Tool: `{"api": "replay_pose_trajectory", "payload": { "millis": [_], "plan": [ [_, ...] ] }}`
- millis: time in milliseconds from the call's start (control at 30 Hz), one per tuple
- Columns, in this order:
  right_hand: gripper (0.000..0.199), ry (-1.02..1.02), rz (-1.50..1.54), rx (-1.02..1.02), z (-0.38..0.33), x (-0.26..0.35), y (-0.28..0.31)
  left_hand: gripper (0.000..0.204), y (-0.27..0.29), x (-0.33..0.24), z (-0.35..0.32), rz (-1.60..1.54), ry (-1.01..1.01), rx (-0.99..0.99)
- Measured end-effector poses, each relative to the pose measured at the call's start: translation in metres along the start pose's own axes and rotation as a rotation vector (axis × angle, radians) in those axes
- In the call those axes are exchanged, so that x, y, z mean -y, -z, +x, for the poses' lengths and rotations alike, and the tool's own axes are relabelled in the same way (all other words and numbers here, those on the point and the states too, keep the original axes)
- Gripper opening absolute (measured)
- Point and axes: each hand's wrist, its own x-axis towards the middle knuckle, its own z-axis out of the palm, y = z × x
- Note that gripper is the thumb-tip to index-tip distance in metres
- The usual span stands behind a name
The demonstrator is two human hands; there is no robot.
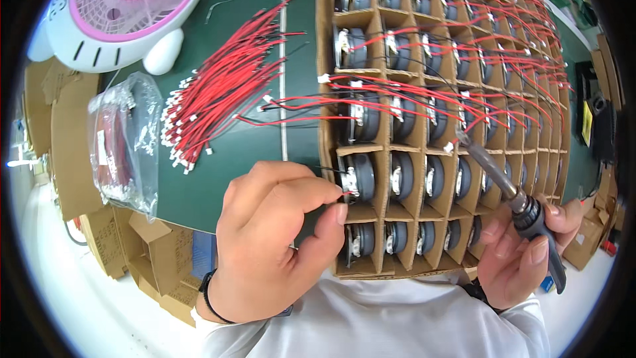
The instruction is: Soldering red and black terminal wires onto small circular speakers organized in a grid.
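A cardboard grid tray (pixel 374 149) holds several round grey speakers upright in its cells, many with red and black wires attached. My left hand (pixel 275 238) pinches a thin black wire (pixel 328 170) at the terminal of a speaker (pixel 358 182) in the tray's leftmost column. My right hand (pixel 523 248) grips a soldering iron (pixel 510 192) by its dark handle. The iron's tip points up and left, over the tray near a white connector (pixel 449 147).
A loose bundle of red wires with white connectors (pixel 218 93) lies on the green table left of the tray. A clear plastic bag (pixel 126 142) of more wires sits further left. A white and pink desk fan (pixel 126 6) stands at the back left. Cardboard boxes (pixel 142 248) sit below the table.
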Motion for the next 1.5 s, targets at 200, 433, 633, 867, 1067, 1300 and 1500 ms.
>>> {"api": "replay_pose_trajectory", "payload": {
  "millis": [200, 433, 633, 867, 1067, 1300, 1500],
  "plan": [
    [0.037, -0.016, 0.001, -0.03, -0.001, 0.003, 0.001, 0.011, 0.024, 0.033, 0.006, 0.017, 0.35, -0.289],
    [0.049, -0.058, 0.102, -0.002, -0.001, 0.003, 0.007, 0.008, 0.026, 0.086, 0.013, 0.351, 0.27, -0.185],
    [0.052, -0.062, 0.092, -0.013, -0.002, 0.002, 0.009, 0.004, 0.049, 0.078, 0.007, -0.036, 0.347, -0.253],
    [0.053, -0.166, 0.011, 0.052, 0.0, 0.014, 0.011, 0.009, 0.079, 0.063, 0.006, -0.303, 0.428, -0.298],
    [0.051, -0.176, 0.04, 0.07, 0.0, 0.016, 0.012, 0.016, 0.101, 0.05, 0.006, -0.292, 0.398, -0.351],
    [0.043, -0.149, 0.193, 0.127, -0.003, 0.012, 0.019, 0.03, 0.101, 0.042, 0.004, -0.157, 0.381, -0.484],
    [0.041, 0.034, 0.02, 0.423, 0.003, 0.006, 0.036, 0.015, 0.075, 0.019, 0.003, -0.364, 0.239, -0.186]
  ]
}}
